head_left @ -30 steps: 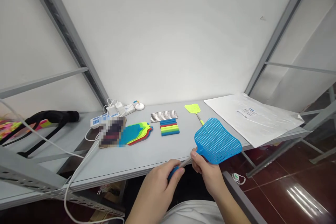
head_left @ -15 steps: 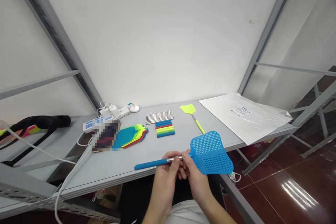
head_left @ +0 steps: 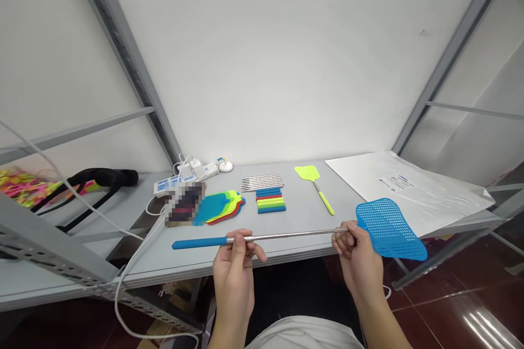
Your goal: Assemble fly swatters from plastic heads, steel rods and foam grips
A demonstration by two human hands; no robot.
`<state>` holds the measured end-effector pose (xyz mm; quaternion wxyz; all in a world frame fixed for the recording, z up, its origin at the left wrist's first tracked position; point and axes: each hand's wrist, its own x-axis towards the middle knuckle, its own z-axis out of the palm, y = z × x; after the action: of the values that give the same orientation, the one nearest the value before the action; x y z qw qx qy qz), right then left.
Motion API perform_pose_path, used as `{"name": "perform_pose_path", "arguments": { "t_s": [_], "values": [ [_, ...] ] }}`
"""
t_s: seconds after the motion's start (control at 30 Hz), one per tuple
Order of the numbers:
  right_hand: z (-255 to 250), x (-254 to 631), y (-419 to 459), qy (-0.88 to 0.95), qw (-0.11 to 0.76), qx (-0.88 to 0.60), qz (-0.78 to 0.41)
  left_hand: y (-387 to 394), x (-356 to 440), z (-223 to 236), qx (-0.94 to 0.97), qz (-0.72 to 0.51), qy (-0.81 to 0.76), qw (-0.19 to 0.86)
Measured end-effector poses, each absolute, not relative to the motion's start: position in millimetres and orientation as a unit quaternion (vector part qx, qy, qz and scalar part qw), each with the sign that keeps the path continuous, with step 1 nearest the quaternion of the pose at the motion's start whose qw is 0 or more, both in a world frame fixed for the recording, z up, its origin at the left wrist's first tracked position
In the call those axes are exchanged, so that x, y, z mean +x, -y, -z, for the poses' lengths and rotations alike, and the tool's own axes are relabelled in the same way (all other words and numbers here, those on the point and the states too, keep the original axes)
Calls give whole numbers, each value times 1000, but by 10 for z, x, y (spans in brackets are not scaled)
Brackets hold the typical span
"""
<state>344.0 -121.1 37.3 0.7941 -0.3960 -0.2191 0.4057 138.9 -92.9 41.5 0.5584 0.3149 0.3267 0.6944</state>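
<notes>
Blue fly swatter [head_left: 298,234]: held raised near the front edge of the worktop [head_left: 295,219], roughly parallel to that edge, with its head to the right and its grip to the left. The worktop carries all loose items. A flat white package [head_left: 428,191] covers its right end, presumably set there to leave the middle free for handling.

Support the swatter's length at two points. The right hand [head_left: 355,240] has its fingers clamped on the metal shaft just below the perforated head; this likely steadies the broad end. The left hand [head_left: 237,248] pinches the shaft between thumb and fingers beside the blue grip, the other fingers loosely spread. The shaft between the hands is exposed, probably to keep it straight and visible.

A yellow-green swatter [head_left: 308,173] lies right of centre, its head toward the back edge and its grip toward the front. Loose swatter heads [head_left: 219,206] are fanned in a pile toward the left edge. Metal rods [head_left: 262,182] lie side by side near the back edge; coloured grips [head_left: 270,202] are lined up just in front. Grouping by kind presumably keeps each part easy to pick out.
</notes>
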Motion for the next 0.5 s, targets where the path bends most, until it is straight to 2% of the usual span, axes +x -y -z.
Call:
{"name": "perform_pose_path", "arguments": {
  "t_s": [0.13,0.33,0.5],
  "values": [
    [-358,3346,1255,228,788,-372,-435,1025,1521,-378,294,-697,-313,574],
    [-220,3097,1262,296,753,-395,-435,1233,1833,-344,356,-606,-312,640],
    [-122,3101,1268,334,733,-415,-423,1212,1770,-326,399,-593,-320,622]
  ]
}}
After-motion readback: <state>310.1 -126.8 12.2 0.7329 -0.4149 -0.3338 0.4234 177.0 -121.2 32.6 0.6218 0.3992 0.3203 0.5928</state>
